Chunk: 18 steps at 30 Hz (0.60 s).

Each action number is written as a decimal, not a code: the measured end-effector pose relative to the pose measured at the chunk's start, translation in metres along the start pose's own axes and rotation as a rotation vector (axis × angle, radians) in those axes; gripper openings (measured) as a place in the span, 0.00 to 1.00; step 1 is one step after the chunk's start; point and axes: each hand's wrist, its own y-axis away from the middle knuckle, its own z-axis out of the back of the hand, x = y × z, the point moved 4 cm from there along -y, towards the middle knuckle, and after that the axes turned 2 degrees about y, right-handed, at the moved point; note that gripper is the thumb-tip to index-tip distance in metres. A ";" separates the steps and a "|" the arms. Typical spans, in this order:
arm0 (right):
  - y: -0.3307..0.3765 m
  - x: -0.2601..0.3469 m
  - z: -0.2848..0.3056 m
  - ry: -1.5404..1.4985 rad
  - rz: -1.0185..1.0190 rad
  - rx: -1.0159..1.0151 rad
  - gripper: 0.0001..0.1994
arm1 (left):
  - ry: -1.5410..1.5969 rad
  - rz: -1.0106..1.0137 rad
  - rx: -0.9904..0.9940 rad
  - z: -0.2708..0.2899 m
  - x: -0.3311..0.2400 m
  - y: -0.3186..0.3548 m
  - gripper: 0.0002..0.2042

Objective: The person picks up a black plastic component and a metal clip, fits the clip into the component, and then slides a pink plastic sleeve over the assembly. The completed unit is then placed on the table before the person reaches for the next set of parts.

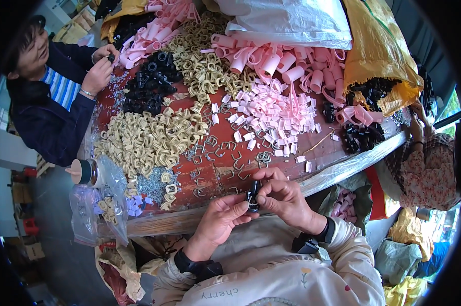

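At the lower middle of the frame, a small black clip (pixel 252 196) is held upright between both hands, just above the near edge of the table (pixel 210 178). The left hand (pixel 217 220) is curled around the clip's lower end, with thumb and fingers closed on it. The right hand (pixel 284 196) is pinched on the clip's upper part from the right, fingertips bent over its top. Dark bands are worn on both wrists.

Just beyond the hands, loose wire hooks (pixel 217 153) are scattered on the red tabletop. To the left of them, a clear bag (pixel 105 201) of small parts hangs over the table edge, and a large heap of beige clips (pixel 143 137) is spread above it. In the middle of the frame, pink pieces (pixel 274 115) are piled. Farther up, black parts (pixel 149 86) and more beige clips are heaped, with pink tubes (pixel 286 61) at the upper right beside a yellow sack (pixel 378 46).

At the upper left, another person's hands (pixel 100 66) are closed around a small dark part. At the right edge, a third person's hand is seen by the table corner.
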 end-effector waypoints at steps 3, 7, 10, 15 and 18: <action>0.002 0.004 0.001 0.258 0.108 -0.021 0.05 | 0.013 0.003 -0.007 0.000 0.001 0.000 0.13; 0.001 0.012 0.002 0.391 0.219 -0.056 0.05 | 0.023 0.002 -0.003 -0.001 0.000 -0.002 0.13; 0.002 0.011 0.005 0.310 0.176 -0.083 0.05 | 0.024 -0.014 0.012 0.002 0.000 -0.003 0.12; 0.000 0.010 0.012 0.351 0.197 -0.136 0.06 | 0.111 -0.276 0.030 0.009 -0.001 -0.004 0.12; -0.001 0.012 0.008 0.364 0.210 -0.091 0.06 | 0.139 -0.297 0.102 0.003 -0.003 -0.006 0.11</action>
